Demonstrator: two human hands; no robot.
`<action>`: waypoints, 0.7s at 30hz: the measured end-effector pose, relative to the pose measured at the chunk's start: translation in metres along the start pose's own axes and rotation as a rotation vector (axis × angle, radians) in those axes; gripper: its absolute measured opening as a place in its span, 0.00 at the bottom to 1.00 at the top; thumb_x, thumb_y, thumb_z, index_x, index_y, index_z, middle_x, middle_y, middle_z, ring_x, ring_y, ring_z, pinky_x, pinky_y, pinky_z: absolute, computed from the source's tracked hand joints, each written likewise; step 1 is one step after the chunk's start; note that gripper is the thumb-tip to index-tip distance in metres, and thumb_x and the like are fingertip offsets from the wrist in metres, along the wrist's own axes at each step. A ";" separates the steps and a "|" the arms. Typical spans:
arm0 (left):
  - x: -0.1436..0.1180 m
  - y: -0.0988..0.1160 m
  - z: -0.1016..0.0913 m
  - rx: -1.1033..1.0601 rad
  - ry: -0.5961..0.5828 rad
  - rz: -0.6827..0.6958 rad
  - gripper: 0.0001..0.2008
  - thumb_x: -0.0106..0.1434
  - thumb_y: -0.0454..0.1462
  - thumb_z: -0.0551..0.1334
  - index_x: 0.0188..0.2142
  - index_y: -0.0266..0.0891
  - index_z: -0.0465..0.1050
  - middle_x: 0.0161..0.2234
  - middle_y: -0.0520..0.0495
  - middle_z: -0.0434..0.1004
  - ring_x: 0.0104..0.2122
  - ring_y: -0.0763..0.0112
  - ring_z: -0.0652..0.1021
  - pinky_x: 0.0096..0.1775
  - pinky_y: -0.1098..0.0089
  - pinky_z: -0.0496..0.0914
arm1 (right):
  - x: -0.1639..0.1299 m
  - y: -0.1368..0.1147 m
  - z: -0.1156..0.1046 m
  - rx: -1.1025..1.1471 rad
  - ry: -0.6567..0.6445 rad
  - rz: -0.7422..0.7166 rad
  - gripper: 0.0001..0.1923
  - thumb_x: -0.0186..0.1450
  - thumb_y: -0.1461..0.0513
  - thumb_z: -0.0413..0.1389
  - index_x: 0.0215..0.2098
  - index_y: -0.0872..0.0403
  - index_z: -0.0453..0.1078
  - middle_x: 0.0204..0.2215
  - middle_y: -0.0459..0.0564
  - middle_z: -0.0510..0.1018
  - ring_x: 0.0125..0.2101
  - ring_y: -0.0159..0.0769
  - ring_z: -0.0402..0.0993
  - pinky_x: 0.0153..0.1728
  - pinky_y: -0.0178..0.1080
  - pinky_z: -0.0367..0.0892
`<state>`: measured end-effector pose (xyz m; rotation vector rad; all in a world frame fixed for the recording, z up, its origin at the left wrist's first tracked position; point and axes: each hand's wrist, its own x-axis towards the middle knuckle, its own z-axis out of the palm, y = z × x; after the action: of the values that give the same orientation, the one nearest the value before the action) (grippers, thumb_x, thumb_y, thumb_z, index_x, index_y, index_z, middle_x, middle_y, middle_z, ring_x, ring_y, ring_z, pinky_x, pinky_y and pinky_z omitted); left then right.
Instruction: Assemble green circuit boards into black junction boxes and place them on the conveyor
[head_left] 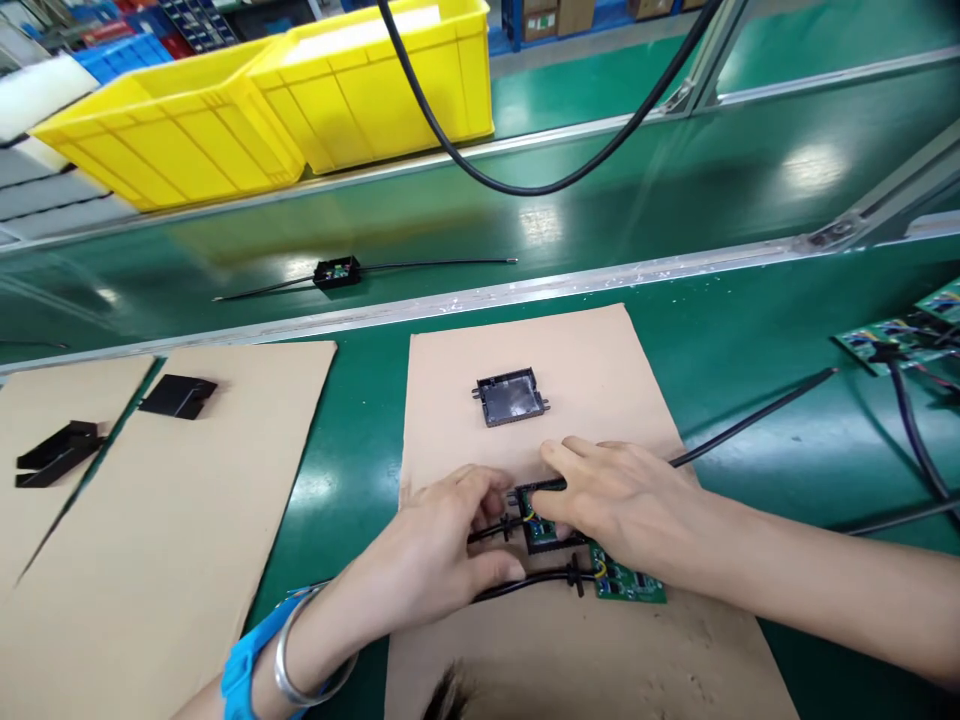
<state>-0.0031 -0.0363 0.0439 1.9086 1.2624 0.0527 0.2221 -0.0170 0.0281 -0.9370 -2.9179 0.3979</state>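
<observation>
My right hand grips a small black plastic case with its fingers over the far edge and the thumb on the green circuit board inside. My left hand curls around the black cable that enters the case's left side. Just below lies a second circuit board, with its own cable passing by my left thumb. Farther up the cardboard sheet sits another open black case, away from both hands. The right hand hides part of the held case.
Black plastic pieces lie on cardboard at left. Beyond the metal rail, a cased board with leads rests on the green surface. Yellow bins stand behind, and a thick black cable hangs overhead. More circuit boards are at right.
</observation>
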 end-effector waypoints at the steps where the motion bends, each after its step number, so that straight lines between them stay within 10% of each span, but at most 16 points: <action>1: -0.001 0.001 -0.003 0.026 -0.021 -0.027 0.13 0.59 0.38 0.65 0.44 0.42 0.70 0.34 0.53 0.76 0.33 0.68 0.76 0.33 0.70 0.70 | 0.000 0.001 0.001 0.019 -0.003 0.002 0.11 0.60 0.73 0.53 0.32 0.51 0.66 0.32 0.48 0.65 0.29 0.36 0.60 0.25 0.37 0.45; 3: -0.004 0.004 -0.005 0.101 -0.022 -0.034 0.01 0.62 0.35 0.60 0.33 0.41 0.71 0.27 0.55 0.74 0.27 0.70 0.74 0.28 0.72 0.65 | -0.001 0.002 0.003 0.060 -0.004 0.006 0.11 0.59 0.74 0.54 0.32 0.51 0.66 0.32 0.48 0.66 0.30 0.37 0.60 0.25 0.37 0.45; 13: -0.008 0.015 0.043 0.612 0.408 0.176 0.09 0.63 0.27 0.50 0.33 0.39 0.67 0.22 0.51 0.71 0.19 0.67 0.74 0.21 0.69 0.67 | -0.001 0.004 0.006 0.137 0.023 0.016 0.09 0.62 0.71 0.53 0.33 0.52 0.68 0.33 0.48 0.67 0.33 0.38 0.61 0.25 0.38 0.45; 21: -0.003 0.026 0.038 0.954 0.159 0.088 0.13 0.51 0.21 0.52 0.32 0.37 0.66 0.26 0.48 0.72 0.21 0.65 0.74 0.22 0.68 0.70 | -0.002 0.003 0.008 0.146 0.099 0.024 0.09 0.63 0.71 0.52 0.31 0.52 0.69 0.30 0.48 0.66 0.34 0.39 0.59 0.28 0.39 0.47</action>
<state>0.0322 -0.0655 0.0371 2.8056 1.4438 -0.4340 0.2242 -0.0178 0.0201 -0.9436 -2.7489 0.5409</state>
